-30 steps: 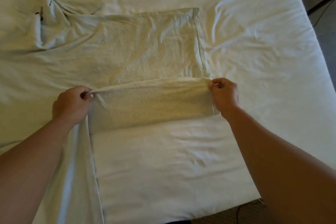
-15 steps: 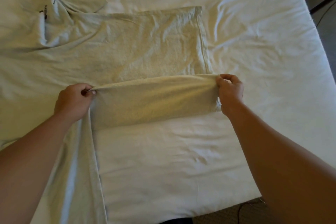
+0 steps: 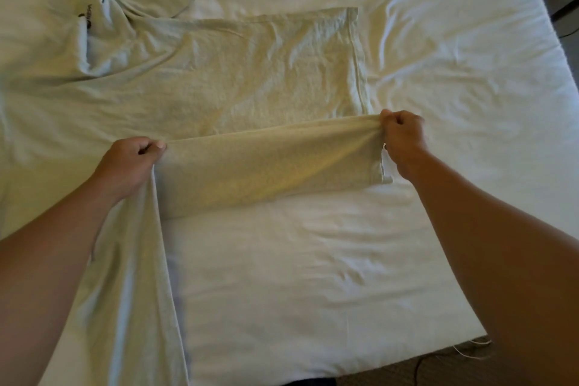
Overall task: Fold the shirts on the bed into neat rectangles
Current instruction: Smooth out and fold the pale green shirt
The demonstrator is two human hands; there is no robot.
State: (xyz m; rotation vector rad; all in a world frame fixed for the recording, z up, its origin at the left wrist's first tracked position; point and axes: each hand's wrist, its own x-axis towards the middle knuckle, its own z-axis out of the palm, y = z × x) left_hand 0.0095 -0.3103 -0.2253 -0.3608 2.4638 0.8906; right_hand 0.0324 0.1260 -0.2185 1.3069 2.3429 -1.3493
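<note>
A pale grey-green cotton T-shirt (image 3: pixel 238 72) is lying spread across the white-sheeted bed (image 3: pixel 454 41), its collar end toward the far left and its hem toward the right. The left hand (image 3: pixel 127 166) is pinching the shirt's near edge at mid-body, fingers curled round the cloth. The right hand (image 3: pixel 402 138) is pinching the same edge at the hem corner. Between them the edge is hanging lifted and taut, doubling over toward the far side.
</note>
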